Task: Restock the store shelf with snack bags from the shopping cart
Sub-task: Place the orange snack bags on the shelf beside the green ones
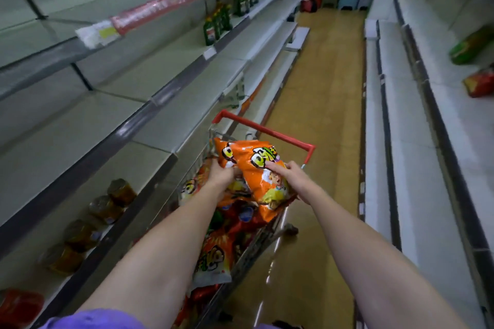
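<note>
The fingers of the left hand (223, 174) curl round the near edge of an orange snack bag (227, 155). The right hand (287, 175) pinches a second orange bag (263, 181) that overlaps the first, its forefinger laid straight on the front. Both bags hang just above the shopping cart (256, 246), which holds more snack bags (213, 259) beneath the fingers. Left of them runs the store shelf (88, 168), with jars (107, 208) on a lower tier.

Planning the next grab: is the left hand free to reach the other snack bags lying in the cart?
Probably not yet: the left hand grips the orange bag, which also hangs over the bags in the cart, with the right hand on it too.
</note>
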The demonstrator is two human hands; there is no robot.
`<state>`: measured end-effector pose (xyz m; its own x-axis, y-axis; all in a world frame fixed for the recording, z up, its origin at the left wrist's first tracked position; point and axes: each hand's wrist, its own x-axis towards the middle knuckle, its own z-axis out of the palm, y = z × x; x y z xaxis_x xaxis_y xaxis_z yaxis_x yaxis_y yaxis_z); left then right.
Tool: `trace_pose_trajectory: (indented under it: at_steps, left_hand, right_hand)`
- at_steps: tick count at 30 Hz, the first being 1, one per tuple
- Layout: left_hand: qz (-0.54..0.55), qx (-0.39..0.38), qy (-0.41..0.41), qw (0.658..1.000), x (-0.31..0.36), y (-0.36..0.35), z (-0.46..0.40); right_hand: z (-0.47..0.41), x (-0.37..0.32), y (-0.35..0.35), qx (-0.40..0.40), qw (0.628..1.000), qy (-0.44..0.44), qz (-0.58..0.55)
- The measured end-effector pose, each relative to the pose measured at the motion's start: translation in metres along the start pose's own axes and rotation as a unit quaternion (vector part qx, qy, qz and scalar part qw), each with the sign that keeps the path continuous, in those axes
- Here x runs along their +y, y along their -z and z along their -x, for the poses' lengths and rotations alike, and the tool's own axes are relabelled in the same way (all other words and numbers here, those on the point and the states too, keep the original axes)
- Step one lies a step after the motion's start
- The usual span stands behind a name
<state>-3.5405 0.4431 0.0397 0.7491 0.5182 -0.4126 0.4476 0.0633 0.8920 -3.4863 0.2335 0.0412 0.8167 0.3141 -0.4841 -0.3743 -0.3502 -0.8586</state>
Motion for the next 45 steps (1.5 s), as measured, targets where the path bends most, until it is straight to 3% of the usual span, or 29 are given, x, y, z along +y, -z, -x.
trace_pose_trajectory:
  at_steps: [4,11,16,22,26,32,37,45]
  left_hand:
    - [-0.003,-0.068,-0.007,0.998,0.022,-0.073,0.028]
    - [-0.092,-0.17,-0.021,0.981,0.025,-0.191,0.052]
    - [-0.116,-0.267,-0.024,0.956,0.021,-0.271,0.078]
    - [-0.158,-0.403,-0.045,0.9,0.02,-0.363,0.12]
    - [-0.209,-0.504,-0.062,0.836,0.007,-0.424,0.15]
    - [-0.266,-0.605,-0.071,0.747,-0.009,-0.496,0.2]
    - [-0.33,-0.659,-0.079,0.671,-0.023,-0.535,0.234]
    - [-0.362,-0.689,-0.171,0.604,-0.032,-0.548,0.3]
  right_hand:
    - [0.023,0.018,0.056,0.053,0.992,-0.035,-0.109]
    - [0.058,0.074,0.161,0.145,0.977,-0.05,-0.152]
    - [0.105,0.11,0.219,0.284,0.939,-0.018,-0.191]
    - [0.163,0.154,0.268,0.448,0.856,-0.071,-0.247]
    - [0.202,0.185,0.287,0.522,0.805,-0.127,-0.251]
    - [0.252,0.22,0.298,0.642,0.691,-0.202,-0.263]
    - [0.286,0.222,0.284,0.712,0.604,-0.225,-0.28]
    - [0.31,0.232,0.256,0.778,0.498,-0.223,-0.312]
